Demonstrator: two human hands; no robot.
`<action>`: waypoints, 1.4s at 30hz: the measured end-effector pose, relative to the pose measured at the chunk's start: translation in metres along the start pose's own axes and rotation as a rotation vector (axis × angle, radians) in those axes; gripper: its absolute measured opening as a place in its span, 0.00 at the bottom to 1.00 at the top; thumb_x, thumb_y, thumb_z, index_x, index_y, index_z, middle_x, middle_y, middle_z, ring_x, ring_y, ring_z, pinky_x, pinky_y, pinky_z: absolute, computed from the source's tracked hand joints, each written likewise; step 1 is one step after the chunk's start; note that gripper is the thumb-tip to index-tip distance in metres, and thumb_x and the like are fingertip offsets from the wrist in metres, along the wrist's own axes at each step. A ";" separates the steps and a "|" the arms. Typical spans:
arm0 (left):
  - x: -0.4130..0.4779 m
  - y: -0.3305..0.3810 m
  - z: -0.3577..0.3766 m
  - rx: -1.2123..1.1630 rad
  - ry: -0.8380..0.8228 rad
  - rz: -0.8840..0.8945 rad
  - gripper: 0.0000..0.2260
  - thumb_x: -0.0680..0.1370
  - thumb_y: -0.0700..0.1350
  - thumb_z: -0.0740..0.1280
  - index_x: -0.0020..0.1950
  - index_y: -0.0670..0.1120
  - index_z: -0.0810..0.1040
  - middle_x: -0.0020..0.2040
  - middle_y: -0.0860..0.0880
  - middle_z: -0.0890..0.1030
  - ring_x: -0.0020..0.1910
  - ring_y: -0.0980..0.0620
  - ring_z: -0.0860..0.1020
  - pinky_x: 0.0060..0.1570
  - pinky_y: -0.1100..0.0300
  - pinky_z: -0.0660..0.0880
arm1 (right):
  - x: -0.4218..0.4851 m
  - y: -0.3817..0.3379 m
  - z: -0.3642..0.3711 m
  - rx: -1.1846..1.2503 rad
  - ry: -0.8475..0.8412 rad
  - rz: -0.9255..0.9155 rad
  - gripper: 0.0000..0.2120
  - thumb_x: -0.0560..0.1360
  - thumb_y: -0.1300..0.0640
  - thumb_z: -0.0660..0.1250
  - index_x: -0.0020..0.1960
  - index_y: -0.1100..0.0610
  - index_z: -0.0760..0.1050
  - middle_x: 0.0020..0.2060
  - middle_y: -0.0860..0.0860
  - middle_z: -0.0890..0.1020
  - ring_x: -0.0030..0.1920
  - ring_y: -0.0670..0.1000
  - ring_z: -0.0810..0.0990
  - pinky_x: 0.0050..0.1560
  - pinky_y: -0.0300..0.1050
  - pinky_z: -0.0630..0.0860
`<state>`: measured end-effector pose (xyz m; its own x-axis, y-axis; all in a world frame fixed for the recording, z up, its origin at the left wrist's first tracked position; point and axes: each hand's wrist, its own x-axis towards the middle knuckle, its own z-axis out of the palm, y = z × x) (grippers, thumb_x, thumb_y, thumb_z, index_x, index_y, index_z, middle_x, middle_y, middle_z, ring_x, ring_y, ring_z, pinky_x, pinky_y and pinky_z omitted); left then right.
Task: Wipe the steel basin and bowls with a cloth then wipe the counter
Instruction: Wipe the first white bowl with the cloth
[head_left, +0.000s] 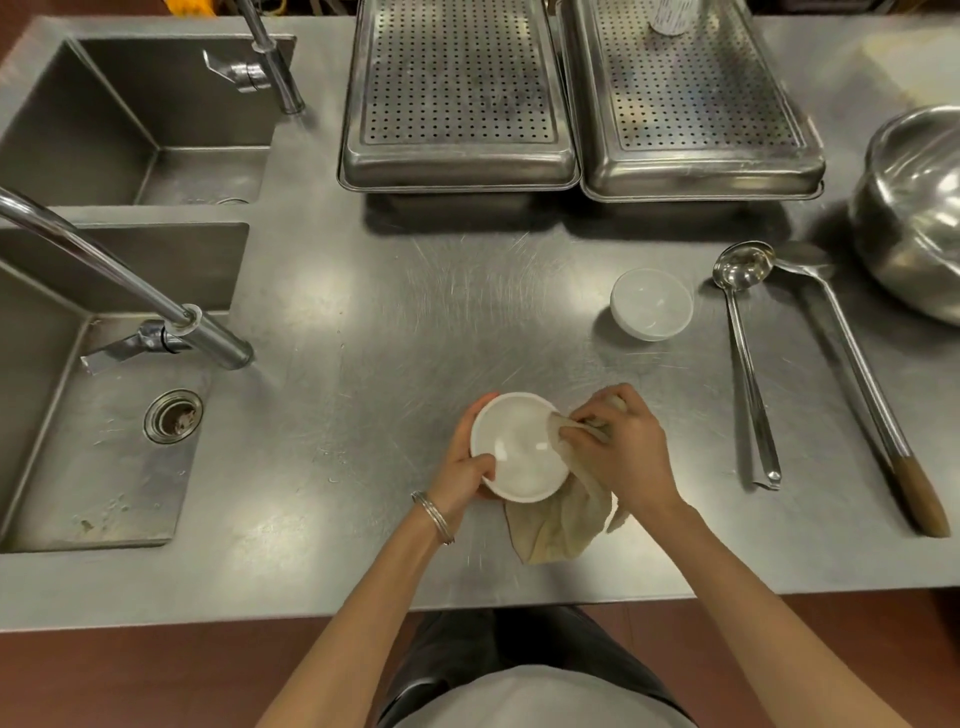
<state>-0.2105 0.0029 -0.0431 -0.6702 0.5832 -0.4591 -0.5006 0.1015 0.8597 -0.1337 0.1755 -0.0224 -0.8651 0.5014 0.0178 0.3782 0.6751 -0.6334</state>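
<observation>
Between hands: white bowl (519, 447), left (470, 467) gripping, right (618, 447) pressing cloth (561, 514).

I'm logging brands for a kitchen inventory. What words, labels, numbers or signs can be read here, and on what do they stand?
No text here can be read.
Pale cup on the right perforated tray: dark vertical marks, too blurred to tell whether they are lettering.
White bowl, cloth, steel basin, ladle: no marking shows.
</observation>
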 end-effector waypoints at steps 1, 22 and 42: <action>0.001 -0.001 -0.005 -0.042 0.038 0.003 0.33 0.59 0.36 0.59 0.60 0.62 0.68 0.58 0.55 0.72 0.56 0.50 0.72 0.39 0.49 0.78 | -0.003 0.003 -0.004 0.042 -0.012 0.053 0.05 0.67 0.55 0.75 0.42 0.54 0.82 0.48 0.46 0.75 0.45 0.47 0.76 0.46 0.42 0.73; -0.003 0.002 -0.022 0.529 -0.021 0.446 0.36 0.68 0.54 0.72 0.70 0.63 0.57 0.72 0.65 0.57 0.72 0.63 0.57 0.69 0.66 0.59 | 0.010 -0.001 -0.002 0.265 -0.211 0.302 0.09 0.65 0.63 0.71 0.34 0.54 0.71 0.30 0.47 0.74 0.33 0.47 0.72 0.35 0.41 0.69; -0.003 0.005 0.006 0.426 0.286 0.364 0.07 0.67 0.39 0.76 0.41 0.48 0.82 0.40 0.56 0.82 0.39 0.66 0.77 0.42 0.73 0.71 | 0.013 -0.003 -0.036 0.639 -0.071 0.145 0.06 0.69 0.63 0.73 0.43 0.58 0.77 0.51 0.47 0.82 0.49 0.42 0.79 0.47 0.31 0.73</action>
<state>-0.2076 0.0064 -0.0358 -0.9063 0.4077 -0.1109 0.0102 0.2836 0.9589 -0.1342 0.1990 0.0073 -0.8480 0.5112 -0.1401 0.2418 0.1379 -0.9605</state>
